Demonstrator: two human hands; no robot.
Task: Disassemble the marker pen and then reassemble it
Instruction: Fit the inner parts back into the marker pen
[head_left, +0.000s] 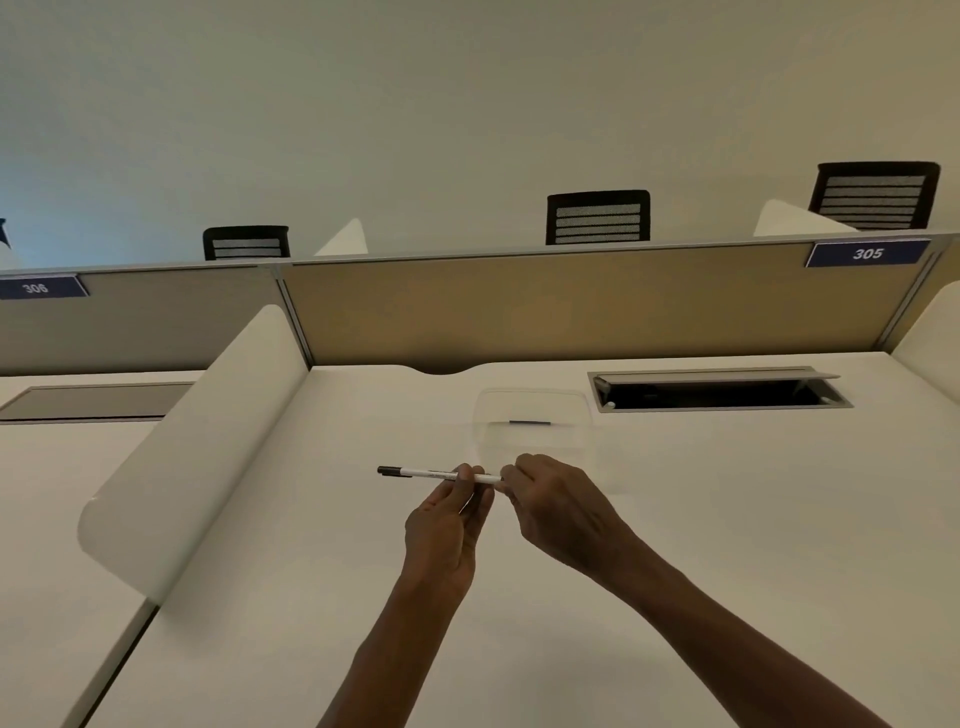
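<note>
White laminate covers the desk (727, 519) you work at, and both your arms reach over its middle. At one o'clock from your hands a metal cable tray (722, 392) is sunk into the top with its flap raised; its inside is dark, and only a small pale piece shows at its left end, too small to name. At twelve o'clock, just beyond your hands, stands a clear plastic box (535, 415); nothing shows in it but a dark strip on its front wall. Your right hand (556, 506) curls over the marker pen (431, 473) at its right end, which it hides. Your left hand (449, 525) pinches the white barrel near the middle, the black tip pointing to nine o'clock. Keep the left pinch firm and level and, I judge, pull or twist straight along the barrel, never bending it.
</note>
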